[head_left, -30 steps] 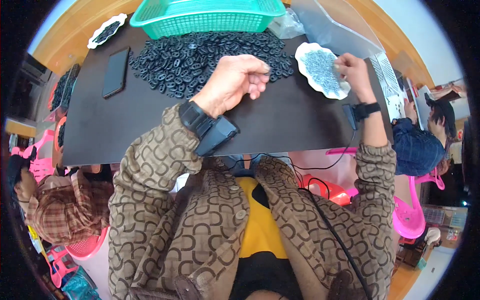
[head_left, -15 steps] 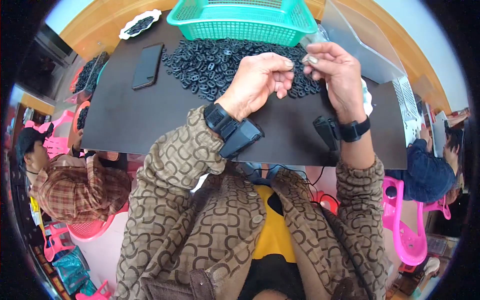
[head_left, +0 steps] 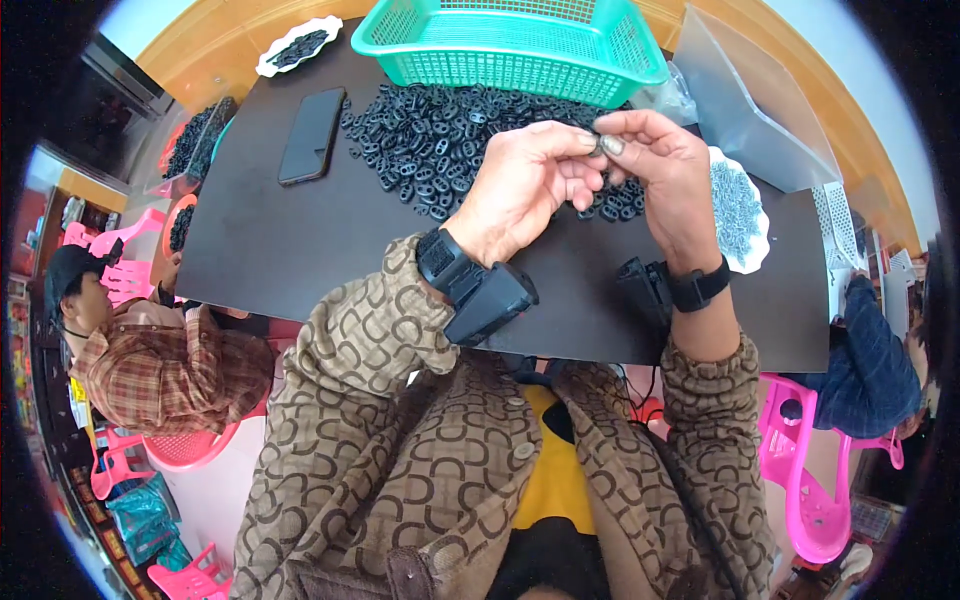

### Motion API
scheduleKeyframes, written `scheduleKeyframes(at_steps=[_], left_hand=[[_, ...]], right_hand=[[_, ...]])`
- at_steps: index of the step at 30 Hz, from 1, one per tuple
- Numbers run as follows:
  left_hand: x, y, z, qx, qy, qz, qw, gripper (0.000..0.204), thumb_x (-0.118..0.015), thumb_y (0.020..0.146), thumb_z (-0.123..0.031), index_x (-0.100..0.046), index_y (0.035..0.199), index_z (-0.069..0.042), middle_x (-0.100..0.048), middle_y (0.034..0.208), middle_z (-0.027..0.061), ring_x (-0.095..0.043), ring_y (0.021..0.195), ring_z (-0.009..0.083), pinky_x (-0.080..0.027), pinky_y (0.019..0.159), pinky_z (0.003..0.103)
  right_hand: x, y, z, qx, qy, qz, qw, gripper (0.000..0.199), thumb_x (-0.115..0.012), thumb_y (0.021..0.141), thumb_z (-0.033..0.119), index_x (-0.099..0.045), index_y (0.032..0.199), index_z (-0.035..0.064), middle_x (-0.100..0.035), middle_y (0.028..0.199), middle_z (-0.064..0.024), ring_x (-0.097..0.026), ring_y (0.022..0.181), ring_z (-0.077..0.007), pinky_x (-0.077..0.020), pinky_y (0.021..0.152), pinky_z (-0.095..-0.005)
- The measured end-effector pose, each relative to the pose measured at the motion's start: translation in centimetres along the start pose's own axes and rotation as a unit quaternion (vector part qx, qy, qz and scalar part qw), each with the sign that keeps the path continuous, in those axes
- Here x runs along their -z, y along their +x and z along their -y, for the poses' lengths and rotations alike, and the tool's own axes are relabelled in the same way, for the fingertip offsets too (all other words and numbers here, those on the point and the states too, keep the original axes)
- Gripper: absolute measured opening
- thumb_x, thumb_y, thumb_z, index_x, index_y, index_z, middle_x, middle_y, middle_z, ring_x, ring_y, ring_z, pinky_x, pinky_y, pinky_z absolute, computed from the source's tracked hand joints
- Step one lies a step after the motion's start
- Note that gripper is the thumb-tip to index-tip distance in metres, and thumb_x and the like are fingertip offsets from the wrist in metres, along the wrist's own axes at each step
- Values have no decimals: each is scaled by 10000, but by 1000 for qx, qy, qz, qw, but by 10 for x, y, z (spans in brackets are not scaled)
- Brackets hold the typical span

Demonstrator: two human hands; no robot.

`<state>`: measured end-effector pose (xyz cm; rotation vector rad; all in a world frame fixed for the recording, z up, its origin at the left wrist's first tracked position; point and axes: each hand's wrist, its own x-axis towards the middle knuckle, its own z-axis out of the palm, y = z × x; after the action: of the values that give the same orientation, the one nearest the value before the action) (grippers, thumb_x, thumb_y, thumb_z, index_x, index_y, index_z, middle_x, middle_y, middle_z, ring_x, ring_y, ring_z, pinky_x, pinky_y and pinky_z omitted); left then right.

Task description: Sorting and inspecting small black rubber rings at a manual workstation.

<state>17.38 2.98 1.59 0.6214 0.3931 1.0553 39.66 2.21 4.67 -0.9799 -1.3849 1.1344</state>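
Both my hands are raised over the near side of a pile of small black oval plastic pieces (head_left: 430, 150), many with two holes. My left hand (head_left: 525, 185) is closed, thumb and forefinger pinched, the other fingers curled in. My right hand (head_left: 665, 175) is closed too, its thumb and forefinger meeting the left fingertips. Something small and dark seems to sit between the fingertips, too covered to make out. Beside my right wrist, a white scalloped plate (head_left: 760, 225) holds many tiny silvery metal parts, perhaps springs.
A green plastic basket (head_left: 520, 78) stands behind the pile. A clear plastic bin (head_left: 750, 110) is at the back right. A phone (head_left: 311, 137) and another scalloped plate (head_left: 322, 28) with black pieces lie left on the dark table (head_left: 270, 240). People sit at both sides.
The view has shifted, showing more of the plate of metal parts at right. My hands have come together, their fingertips now meeting where there was a small gap.
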Motion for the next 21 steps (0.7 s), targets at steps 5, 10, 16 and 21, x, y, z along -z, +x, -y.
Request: scheduleKeyframes(at_steps=[5, 10, 16, 21], left_hand=[[-5, -1, 0, -16, 24, -1, 1000, 160, -757, 1167, -73, -796, 1163, 82, -858, 1049, 186, -838, 849, 257, -682, 673, 370], [-17, -5, -8, -19, 10, 6, 1000, 155, -773, 1166, -77, -790, 1176, 76, -849, 1045, 178, -831, 830, 248, -678, 656, 369], [-27, -15, -3, -101, 109, -48, 988, 143, -810, 1169, -70, -799, 1217, 64, -844, 1036, 140, -818, 828, 182, -651, 640, 312], [-40, -23, -3, -130, 121, -40, 983, 164, -810, 1178, -74, -797, 1261, 66, -842, 1048, 121, -812, 831, 168, -642, 649, 307]], right_hand=[[5, -2, 3, -54, 17, 13, 998, 170, -829, 1139, 55, -866, 1286, -21, -882, 1072, -55, -784, 888, -92, -606, 783, -251], [10, -1, 14, -44, 37, 15, 998, 160, -792, 1177, 52, -831, 1308, -32, -856, 1073, -68, -790, 911, -123, -626, 824, -268], [1, -9, 28, 22, 76, -9, 997, 160, -778, 1175, 23, -810, 1305, -65, -847, 1118, -107, -784, 960, -157, -612, 853, -274], [-6, -18, 27, 60, 38, -34, 997, 165, -775, 1155, -23, -815, 1306, -74, -849, 1135, -112, -774, 962, -156, -606, 862, -273]])
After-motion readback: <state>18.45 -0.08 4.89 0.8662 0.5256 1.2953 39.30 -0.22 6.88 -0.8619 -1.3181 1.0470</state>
